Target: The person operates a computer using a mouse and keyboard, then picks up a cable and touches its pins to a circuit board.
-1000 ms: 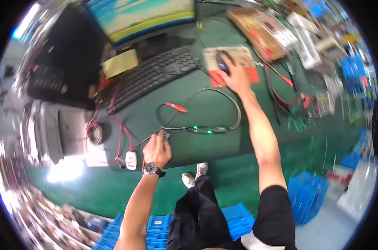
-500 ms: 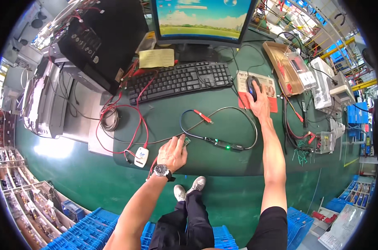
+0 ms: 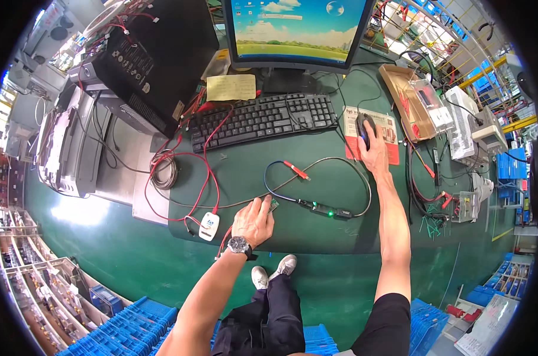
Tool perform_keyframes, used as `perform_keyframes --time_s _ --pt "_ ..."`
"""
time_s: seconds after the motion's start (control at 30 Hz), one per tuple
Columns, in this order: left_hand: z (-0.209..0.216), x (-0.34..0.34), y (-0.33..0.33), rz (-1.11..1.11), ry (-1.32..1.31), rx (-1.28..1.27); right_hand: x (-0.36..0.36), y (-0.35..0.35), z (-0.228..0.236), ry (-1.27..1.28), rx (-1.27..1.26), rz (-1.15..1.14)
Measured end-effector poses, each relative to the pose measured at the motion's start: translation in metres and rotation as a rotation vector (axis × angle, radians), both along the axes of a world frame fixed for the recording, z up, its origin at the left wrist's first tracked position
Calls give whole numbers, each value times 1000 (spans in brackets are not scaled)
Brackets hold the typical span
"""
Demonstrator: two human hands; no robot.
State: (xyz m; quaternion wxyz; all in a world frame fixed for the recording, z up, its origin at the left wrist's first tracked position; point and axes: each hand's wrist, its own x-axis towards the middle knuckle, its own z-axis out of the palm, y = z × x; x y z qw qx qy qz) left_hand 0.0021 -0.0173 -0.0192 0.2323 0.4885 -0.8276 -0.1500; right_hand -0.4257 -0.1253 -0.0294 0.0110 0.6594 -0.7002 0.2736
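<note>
My right hand lies over a black computer mouse, its fingers wrapped round it on a red and white printed sheet. My left hand, with a watch on the wrist, rests near the table's front edge. Its fingers are bent and close together over a small green circuit board, which is partly hidden. Right of it lies a slim black module with green lights and cables at both ends. Left of the hand is a white box-shaped adapter with a red cable.
A black keyboard lies before a lit monitor. At left stand a black computer tower and a coil of grey cable. On the right are a cardboard tray, loose leads and a clear plastic box. Blue crates stand below.
The whole view has shifted slightly, so everything sits a little further right. A second green light now shows on the black module. Both hands keep their places on the table.
</note>
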Motion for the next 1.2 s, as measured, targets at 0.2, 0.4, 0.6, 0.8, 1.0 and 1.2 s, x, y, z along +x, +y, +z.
perform_keyframes --time_s 0.2,0.4,0.6,0.8,1.0,1.2 --pt "-1 -1 0 4 -1 -9 3 2 4 -5 16 -18" --pt "-3 0 1 4 -9 -11 -1 2 -2 -10 49 -49" --pt "0 -1 1 6 -5 -3 -2 2 -3 -6 53 -60" --pt "0 -1 1 1 -3 -17 -1 3 -2 16 35 -50" --pt "0 -1 1 4 8 -18 -2 1 -6 13 10 -51" --pt "0 -1 0 5 2 -10 -7 0 -11 28 35 -57"
